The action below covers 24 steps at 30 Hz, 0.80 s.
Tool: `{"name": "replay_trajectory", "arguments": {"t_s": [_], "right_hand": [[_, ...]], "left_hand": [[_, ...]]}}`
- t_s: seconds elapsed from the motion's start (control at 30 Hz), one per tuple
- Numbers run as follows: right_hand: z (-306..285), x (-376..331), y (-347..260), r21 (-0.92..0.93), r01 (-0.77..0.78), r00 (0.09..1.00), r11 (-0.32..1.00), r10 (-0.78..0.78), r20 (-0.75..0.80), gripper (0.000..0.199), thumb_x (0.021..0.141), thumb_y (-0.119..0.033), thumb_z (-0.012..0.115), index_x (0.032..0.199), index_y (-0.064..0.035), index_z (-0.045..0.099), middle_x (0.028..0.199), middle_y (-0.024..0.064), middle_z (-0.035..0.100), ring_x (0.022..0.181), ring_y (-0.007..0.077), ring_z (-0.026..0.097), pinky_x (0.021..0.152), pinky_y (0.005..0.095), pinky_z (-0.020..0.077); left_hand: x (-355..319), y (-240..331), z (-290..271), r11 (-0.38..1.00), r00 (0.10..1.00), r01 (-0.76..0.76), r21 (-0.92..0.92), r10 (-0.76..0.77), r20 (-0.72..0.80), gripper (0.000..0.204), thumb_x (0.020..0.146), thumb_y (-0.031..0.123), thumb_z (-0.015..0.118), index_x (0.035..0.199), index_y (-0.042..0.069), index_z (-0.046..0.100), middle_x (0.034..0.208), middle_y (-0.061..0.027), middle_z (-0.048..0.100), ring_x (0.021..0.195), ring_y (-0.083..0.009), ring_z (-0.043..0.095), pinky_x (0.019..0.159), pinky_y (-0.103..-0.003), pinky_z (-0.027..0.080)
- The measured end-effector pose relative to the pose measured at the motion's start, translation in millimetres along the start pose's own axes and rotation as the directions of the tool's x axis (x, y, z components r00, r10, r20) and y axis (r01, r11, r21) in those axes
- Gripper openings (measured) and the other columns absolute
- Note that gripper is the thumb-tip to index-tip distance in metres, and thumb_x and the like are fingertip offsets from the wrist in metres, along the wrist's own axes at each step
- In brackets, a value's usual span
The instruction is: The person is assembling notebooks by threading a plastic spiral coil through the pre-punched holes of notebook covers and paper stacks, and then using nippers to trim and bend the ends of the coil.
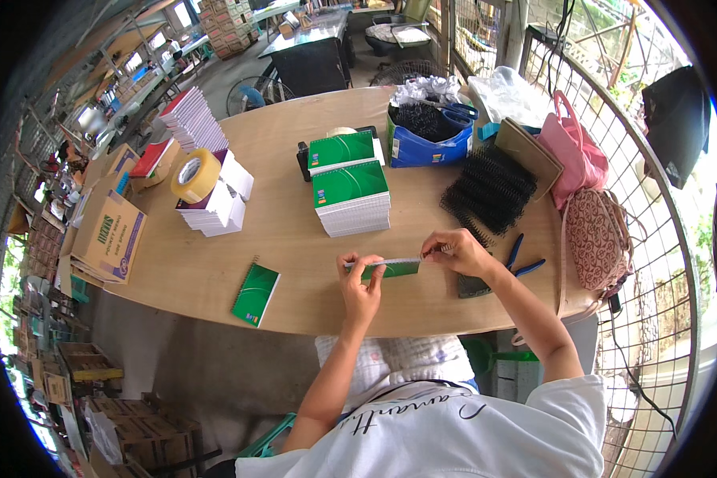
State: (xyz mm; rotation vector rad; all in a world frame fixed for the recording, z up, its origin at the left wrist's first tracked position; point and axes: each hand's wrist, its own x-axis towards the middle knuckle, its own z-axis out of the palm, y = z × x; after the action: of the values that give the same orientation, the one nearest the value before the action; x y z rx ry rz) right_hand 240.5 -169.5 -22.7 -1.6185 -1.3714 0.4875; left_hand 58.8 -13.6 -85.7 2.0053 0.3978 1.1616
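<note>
Probably binding, near the table's (311, 311) front edge: left hand (361, 288) grips green notebook (400, 269), right hand (458, 252) pinched, contents unclear; next wants steady threading.

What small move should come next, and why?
Perhaps steady the thin rectangular green paper notebook with the left hand while the right hand works at its upper right corner: the left grips it, the right is at that corner, and black spiral coils lie nearby.
</note>
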Motion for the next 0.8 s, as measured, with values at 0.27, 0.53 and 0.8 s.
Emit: {"name": "replay_trajectory", "arguments": {"t_s": [0.27, 0.53, 0.8], "right_hand": [[-0.9, 4.5, 5.6, -0.121, 0.17, 0.985, 0.978, -0.171, 0.001, 0.015, 0.079, 0.0, 0.07, 0.093, -0.0025, 0.066, 0.087, 0.0089, 0.07, 0.081, 0.0274, 0.067, 0.072, 0.0366, 0.0517], [-6.3, 15.9, 10.0, -0.206, 0.235, 0.969, 0.95, -0.214, 0.119, 0.012, 0.082, -0.004, 0.07, 0.092, -0.0003, 0.064, 0.086, 0.0118, 0.067, 0.079, 0.0274, 0.067, 0.067, 0.037, 0.0517], [-1.5, 23.3, 14.3, -0.247, 0.206, 0.97, 0.947, -0.165, 0.177, 0.019, 0.082, -0.009, 0.071, 0.098, -0.003, 0.061, 0.09, 0.0121, 0.063, 0.082, 0.0323, 0.064, 0.066, 0.0401, 0.0499]], "left_hand": [[0.3, 6.9, 3.7, 0.999, 0.998, 0.033, 0.032, -0.031, -0.06, 0.015, 0.084, 0.017, 0.074, 0.094, 0.007, 0.068, 0.091, -0.0095, 0.053, 0.094, -0.0275, 0.047, 0.08, -0.04, 0.043], [0.5, 4.5, 5.2, 0.999, 0.997, 0.023, 0.029, -0.021, -0.07, 0.014, 0.084, 0.014, 0.074, 0.093, 0.007, 0.067, 0.091, -0.0089, 0.058, 0.094, -0.0278, 0.047, 0.08, -0.04, 0.043], [-1.5, 7.5, 6.3, 0.998, 0.996, 0.034, 0.059, -0.029, -0.083, 0.015, 0.083, 0.014, 0.075, 0.094, 0.007, 0.067, 0.086, -0.0097, 0.051, 0.091, -0.0281, 0.047, 0.078, -0.039, 0.042]]}}
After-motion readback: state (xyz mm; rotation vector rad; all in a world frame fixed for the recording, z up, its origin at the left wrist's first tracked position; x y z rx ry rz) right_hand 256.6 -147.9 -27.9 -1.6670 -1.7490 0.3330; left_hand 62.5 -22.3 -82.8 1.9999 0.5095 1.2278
